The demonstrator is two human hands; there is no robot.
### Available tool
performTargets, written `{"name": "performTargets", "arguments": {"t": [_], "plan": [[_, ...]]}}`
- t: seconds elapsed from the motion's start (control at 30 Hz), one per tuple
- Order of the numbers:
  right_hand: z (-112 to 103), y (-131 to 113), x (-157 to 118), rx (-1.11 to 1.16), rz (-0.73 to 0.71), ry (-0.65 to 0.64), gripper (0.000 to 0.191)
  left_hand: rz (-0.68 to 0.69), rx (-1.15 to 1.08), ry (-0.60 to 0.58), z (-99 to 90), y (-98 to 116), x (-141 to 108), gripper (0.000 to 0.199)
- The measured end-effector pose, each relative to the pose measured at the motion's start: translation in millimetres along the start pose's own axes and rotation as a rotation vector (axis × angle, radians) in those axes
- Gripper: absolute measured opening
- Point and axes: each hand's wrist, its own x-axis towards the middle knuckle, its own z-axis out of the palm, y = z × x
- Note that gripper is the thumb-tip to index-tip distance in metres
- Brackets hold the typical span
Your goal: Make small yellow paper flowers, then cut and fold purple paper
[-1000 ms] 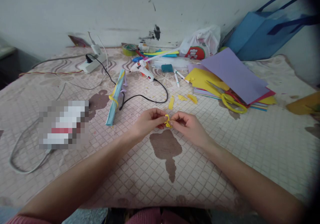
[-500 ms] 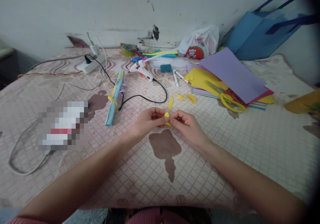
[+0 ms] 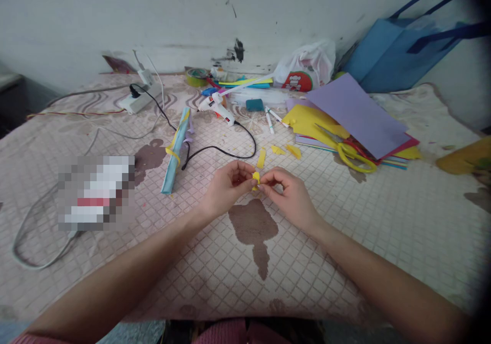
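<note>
A small piece of yellow paper (image 3: 256,176) is pinched between the fingertips of my left hand (image 3: 227,188) and my right hand (image 3: 290,194), low over the middle of the table. Both hands are closed on it, and the fingers hide much of its shape. Just beyond them lie a yellow paper strip (image 3: 261,157) and two torn yellow scraps, one of them a folded scrap (image 3: 293,151). Left of my hands rests a light blue paper tube (image 3: 175,152), with curled yellow and purple strips on it.
Behind my hands lies a white glue gun (image 3: 220,109) with a black cord. Yellow scissors (image 3: 355,158) rest on stacked coloured paper (image 3: 356,113) at right. A power strip (image 3: 140,98) stands back left, and a blurred-out object (image 3: 99,193) with a cable lies nearer.
My fingers have shifted slightly on the yellow paper, and less of it shows below the fingertips. My right hand has turned a little. The other things stay in place.
</note>
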Motion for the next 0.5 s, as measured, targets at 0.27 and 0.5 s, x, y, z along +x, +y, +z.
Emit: {"name": "performTargets", "arguments": {"t": [0.27,0.5], "plan": [[-5.8,-1.1,0.4,-0.113,-0.158,0.022,0.012,0.025,0.113,-0.035,0.6,2.4,-1.2,0.016],[-3.1,1.0,0.7,-0.03,-0.046,0.002,0.014,-0.144,0.065,-0.025,-1.0,4.5,-0.5,0.014]]}}
